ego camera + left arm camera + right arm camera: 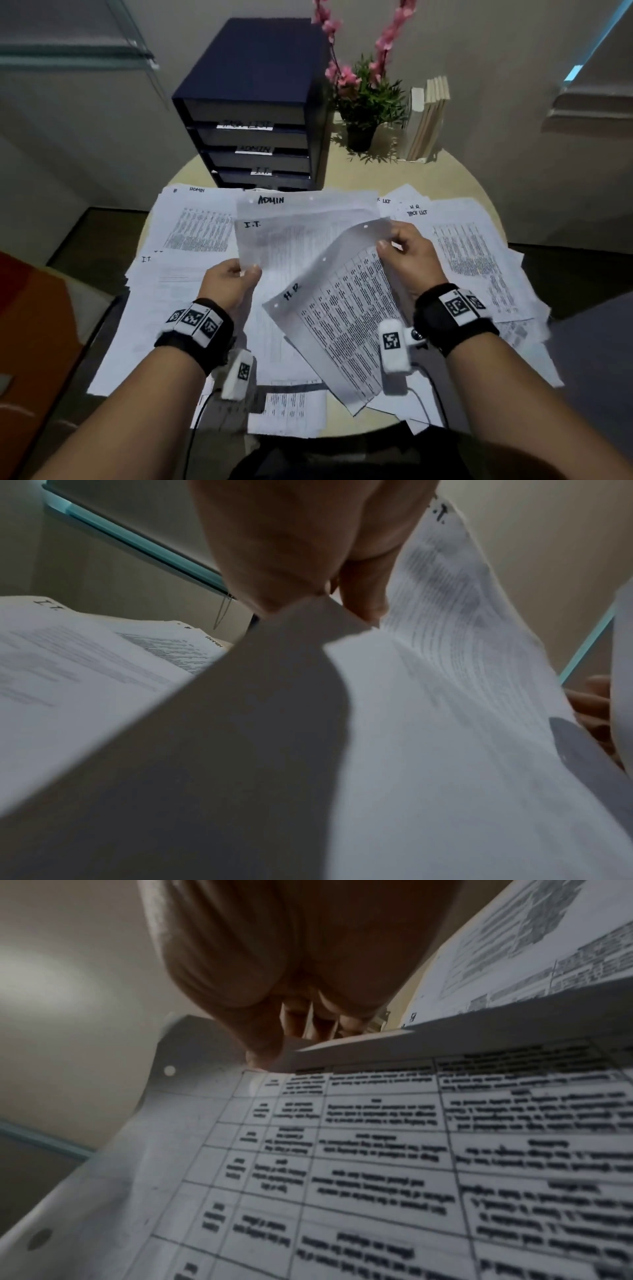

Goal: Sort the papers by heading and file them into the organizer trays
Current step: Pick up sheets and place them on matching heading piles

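Note:
My left hand point(239, 274) pinches the lower left corner of two fanned sheets, one headed ADMIN point(308, 205) and one headed I.T. point(274, 240), raised above the table. In the left wrist view the thumb point(267, 569) presses that corner against the fingers. My right hand point(400, 246) pinches the top edge of a tilted sheet headed H.R. point(342, 318) with a printed table; its thumb point(260, 1042) sits on the paper's edge. The dark blue organizer point(253, 113) stands at the back, its trays labelled TASK LIST, ADMIN and I.T.
Several loose papers point(191, 233) cover the round beige table point(455, 178), more on the right point(479, 260). A potted plant with pink flowers point(363, 99) and upright books point(428, 120) stand behind right. An orange seat point(30, 325) lies left.

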Motion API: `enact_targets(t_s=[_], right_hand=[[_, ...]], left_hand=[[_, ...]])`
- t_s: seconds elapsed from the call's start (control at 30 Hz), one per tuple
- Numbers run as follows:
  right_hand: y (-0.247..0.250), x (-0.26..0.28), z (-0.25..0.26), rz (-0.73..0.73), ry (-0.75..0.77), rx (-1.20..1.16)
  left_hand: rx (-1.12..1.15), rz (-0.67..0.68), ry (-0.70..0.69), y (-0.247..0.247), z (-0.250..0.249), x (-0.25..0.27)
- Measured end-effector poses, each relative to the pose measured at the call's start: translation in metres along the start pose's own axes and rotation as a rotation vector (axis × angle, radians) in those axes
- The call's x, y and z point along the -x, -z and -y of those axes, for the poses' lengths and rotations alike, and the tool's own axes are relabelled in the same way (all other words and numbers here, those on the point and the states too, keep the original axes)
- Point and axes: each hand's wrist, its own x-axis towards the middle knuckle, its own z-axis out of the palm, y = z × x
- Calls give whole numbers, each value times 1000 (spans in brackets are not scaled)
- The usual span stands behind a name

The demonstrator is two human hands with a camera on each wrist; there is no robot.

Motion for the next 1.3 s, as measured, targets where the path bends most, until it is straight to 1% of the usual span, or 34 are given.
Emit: enact_targets(t_s=[0.07,0.17,0.3,0.37,0.4,0.47,0.53,0.6,0.67,0.73,0.83,0.9,0.97,1.03,1.1,1.17,1.23,1.3], right_hand=[[-14,2,-1,28,1,52],[-39,8,-6,28,-66,74],[-77,16,-5,-29,-135,74],[-97,16,-7,-54,-133,115],[-108,16,-7,-71,-128,140],[-128,16,-9,-99,-142,162],[-147,18,-12,-92,-161,178],[-164,20,-18,-54,-168,207],[-177,23,-22,-21,-171,239],[-189,28,-27,-19,-185,251],[-205,40,-31,-43,-212,194],[-211,46,-35,-57,-226,178],[-216,49,-36,-65,-237,147],[-221,47,-34,-83,-234,120],[-226,40,-35,-102,-202,123],[-232,35,-35,-110,-217,94],[-238,32,-37,-92,-217,100],[-240,29,-40,-66,-201,168]], left_hand=[[43,19,4,11,5,0],[55,17,5,33,8,-3],[148,-45,95,66,16,-20],[71,-64,70,87,26,-37],[-9,-45,55,99,30,-46],[-138,-48,26,126,36,-63],[-187,-56,21,154,40,-77],[-241,-59,10,177,46,-91],[-234,-49,18,195,55,-101],[-236,-49,36,210,62,-108],[-274,-5,54,222,68,-112],[-232,17,116,226,75,-118],[-222,1,144,228,98,-129],[-237,29,160,228,130,-147],[-245,68,150,225,101,-125],[-253,89,149,224,91,-117],[-277,132,158,225,94,-116],[-276,153,156,227,97,-115]])
